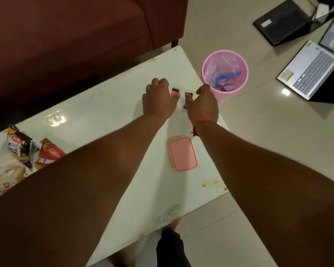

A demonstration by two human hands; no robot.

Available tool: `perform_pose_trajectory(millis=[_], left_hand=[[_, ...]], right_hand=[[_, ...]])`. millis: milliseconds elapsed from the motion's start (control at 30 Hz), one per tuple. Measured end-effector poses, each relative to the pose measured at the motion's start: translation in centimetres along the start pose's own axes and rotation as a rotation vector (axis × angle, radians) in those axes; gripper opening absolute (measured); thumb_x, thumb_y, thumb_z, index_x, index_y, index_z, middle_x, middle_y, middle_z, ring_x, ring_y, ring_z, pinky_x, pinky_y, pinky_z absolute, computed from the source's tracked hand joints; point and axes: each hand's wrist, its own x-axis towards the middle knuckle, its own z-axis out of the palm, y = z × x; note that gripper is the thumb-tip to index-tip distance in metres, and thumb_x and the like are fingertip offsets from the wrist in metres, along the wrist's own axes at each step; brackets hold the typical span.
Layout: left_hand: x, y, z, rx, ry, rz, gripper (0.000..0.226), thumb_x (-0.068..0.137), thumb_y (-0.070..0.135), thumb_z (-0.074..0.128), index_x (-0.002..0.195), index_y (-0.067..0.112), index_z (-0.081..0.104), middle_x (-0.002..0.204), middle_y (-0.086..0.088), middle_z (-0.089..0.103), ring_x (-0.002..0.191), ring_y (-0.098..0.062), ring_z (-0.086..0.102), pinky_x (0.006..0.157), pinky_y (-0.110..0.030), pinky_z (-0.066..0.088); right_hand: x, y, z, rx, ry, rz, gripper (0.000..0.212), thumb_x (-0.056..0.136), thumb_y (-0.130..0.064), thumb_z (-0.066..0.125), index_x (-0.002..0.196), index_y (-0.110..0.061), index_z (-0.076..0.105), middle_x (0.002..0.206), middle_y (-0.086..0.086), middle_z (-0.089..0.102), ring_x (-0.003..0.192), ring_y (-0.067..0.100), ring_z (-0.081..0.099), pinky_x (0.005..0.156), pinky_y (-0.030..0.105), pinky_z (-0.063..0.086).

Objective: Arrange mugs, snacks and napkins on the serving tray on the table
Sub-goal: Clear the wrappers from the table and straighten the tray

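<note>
Pink bin (208, 74) holds a plastic bag (225, 72).

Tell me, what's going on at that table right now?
Both hands, left hand and right hand, closed on a small dark-and-white item at the table far edge. Snack packets untouched at left. Pink lid nearby. No tray or mugs visible.

Dim warm light, ceiling-lamp glare on glossy table (96, 112), wide-angle edge distortion.

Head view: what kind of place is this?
Most likely a home living room: a maroon sofa behind a low white table, snack packets on the table, a pink waste bin and open laptops on the tiled floor.
</note>
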Motion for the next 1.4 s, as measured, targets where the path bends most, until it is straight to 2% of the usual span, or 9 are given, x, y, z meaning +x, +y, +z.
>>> perform_pose_trajectory(millis=[100,233,400,600,733,867,1000,1167,1400], left_hand=[[-1.1,-1.7,-0.7,-0.031,0.042,-0.028,0.039,0.094,0.039,0.055,0.121,0.011,0.058,0.123,-0.012,0.058,0.111,-0.025,0.057,0.089,-0.038,0.052],[-4.0,-5.5,-1.3,0.071,-0.075,-0.115,0.038,0.093,0.034,0.056,0.121,0.009,0.054,0.122,-0.015,0.054,0.112,-0.033,0.054,0.088,-0.045,0.048],[-7.1,-8.6,0.1,0.314,-0.197,0.054,0.042,0.087,0.039,0.063,0.118,0.011,0.054,0.113,-0.013,0.053,0.099,-0.032,0.055,0.075,-0.042,0.046],[-7.1,-8.4,0.0,0.223,-0.181,0.030,0.026,0.092,0.032,0.058,0.106,0.010,0.058,0.103,-0.011,0.059,0.093,-0.031,0.058,0.074,-0.041,0.045],[-8.1,-7.8,-1.1,0.133,-0.116,0.090,0.023,0.091,0.033,0.059,0.099,0.012,0.062,0.098,-0.009,0.060,0.089,-0.029,0.059,0.074,-0.042,0.049],[-8.3,-6.1,-2.2,0.163,-0.051,0.245,0.027,0.089,0.036,0.062,0.104,0.014,0.063,0.100,-0.008,0.060,0.089,-0.027,0.059,0.074,-0.040,0.047],[-7.0,-3.4,-2.6,0.026,-0.024,0.170,0.049,0.086,0.041,0.068,0.124,0.013,0.054,0.118,-0.009,0.058,0.103,-0.025,0.058,0.084,-0.038,0.050],[-6.1,-2.2,-2.2,-0.084,-0.055,-0.017,0.046,0.091,0.033,0.062,0.128,0.009,0.050,0.125,-0.013,0.054,0.108,-0.028,0.058,0.086,-0.037,0.051],[-4.8,-1.9,-1.4,-0.348,-0.242,-0.174,0.047,0.095,0.015,0.054,0.140,0.009,0.041,0.138,-0.014,0.046,0.119,-0.032,0.055,0.098,-0.037,0.046]], right_hand=[[-1.1,1.2,-1.0,0.018,0.062,-0.039,0.019,0.092,-0.032,0.059,0.103,-0.018,0.055,0.101,0.002,0.067,0.092,0.022,0.064,0.077,0.029,0.049],[-3.8,0.7,-1.9,-0.043,0.033,-0.197,0.011,0.093,-0.022,0.054,0.102,-0.017,0.057,0.099,0.004,0.067,0.090,0.024,0.063,0.075,0.035,0.053],[-8.3,0.2,-0.4,-0.091,-0.124,-0.342,0.019,0.092,-0.022,0.052,0.111,-0.018,0.057,0.108,0.003,0.066,0.093,0.022,0.062,0.076,0.037,0.054],[-10.7,0.8,1.9,-0.132,-0.265,-0.317,0.025,0.093,-0.020,0.052,0.117,-0.015,0.053,0.116,0.006,0.060,0.100,0.026,0.060,0.080,0.040,0.052],[-10.0,0.2,1.8,0.083,-0.333,-0.234,0.039,0.094,-0.031,0.055,0.131,-0.020,0.048,0.126,0.005,0.051,0.098,0.020,0.060,0.087,0.033,0.050],[-7.8,-1.0,0.0,0.361,-0.407,0.011,0.023,0.093,-0.025,0.058,0.115,-0.020,0.059,0.094,0.003,0.069,0.078,0.014,0.067,0.077,0.035,0.056],[-4.6,-1.8,-2.1,0.317,-0.268,-0.007,0.013,0.088,-0.010,0.057,0.096,-0.016,0.065,0.082,0.001,0.070,0.070,0.017,0.067,0.072,0.032,0.056],[-0.2,-2.4,-2.8,0.145,-0.152,0.020,0.014,0.092,-0.015,0.056,0.104,-0.013,0.063,0.092,-0.002,0.063,0.067,0.007,0.059,0.064,0.019,0.049],[0.7,-0.6,-1.6,0.026,-0.091,0.070,0.028,0.097,-0.022,0.052,0.123,-0.014,0.055,0.138,0.012,0.046,0.122,0.030,0.054,0.107,0.036,0.040]])
